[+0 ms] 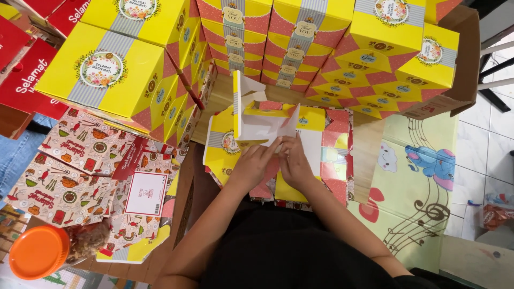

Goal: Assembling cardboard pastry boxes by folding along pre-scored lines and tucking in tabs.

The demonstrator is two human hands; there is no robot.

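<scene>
A flat yellow and pink cardboard box blank [313, 144] lies in front of me, its white inside showing and some flaps standing upright. My left hand [251, 163] presses on the near part of the blank, fingers bent onto a flap. Beside it and touching it, my right hand [293, 160] pinches the same fold at the middle. Both hands meet over the white panel.
Stacks of finished yellow boxes [107, 69] stand at the left and along the back [300, 43]. Flat printed blanks [75, 160] lie at the left, red boxes [27, 80] beyond them. An orange-lidded jar [38, 251] sits near left. A patterned mat [417, 176] lies right.
</scene>
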